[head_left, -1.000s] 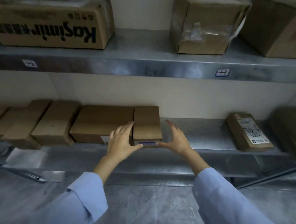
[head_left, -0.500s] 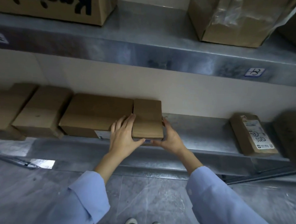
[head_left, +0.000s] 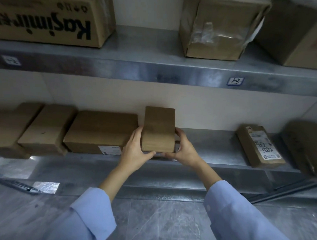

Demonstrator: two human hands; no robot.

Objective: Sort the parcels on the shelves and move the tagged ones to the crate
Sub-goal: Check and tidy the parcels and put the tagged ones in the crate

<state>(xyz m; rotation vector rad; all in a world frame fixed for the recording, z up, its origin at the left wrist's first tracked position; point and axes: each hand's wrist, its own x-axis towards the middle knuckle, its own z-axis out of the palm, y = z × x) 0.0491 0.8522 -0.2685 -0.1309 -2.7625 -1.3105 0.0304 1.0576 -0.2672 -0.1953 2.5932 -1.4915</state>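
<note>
One small parcel (head_left: 158,130) clasped by left grip (head_left: 135,151) and right grip (head_left: 185,151) at the lower shelf's (head_left: 207,145) front edge; other parcels (head_left: 101,130) look unsorted.

Head camera looks forward-down, close to shelves (head_left: 207,144).

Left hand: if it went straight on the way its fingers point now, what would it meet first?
The left hand, gripping the small parcel, points toward the back wall. Straight on, it would likely brush the right end of the wide parcel first, then reach that wall; depth is unclear.
</note>
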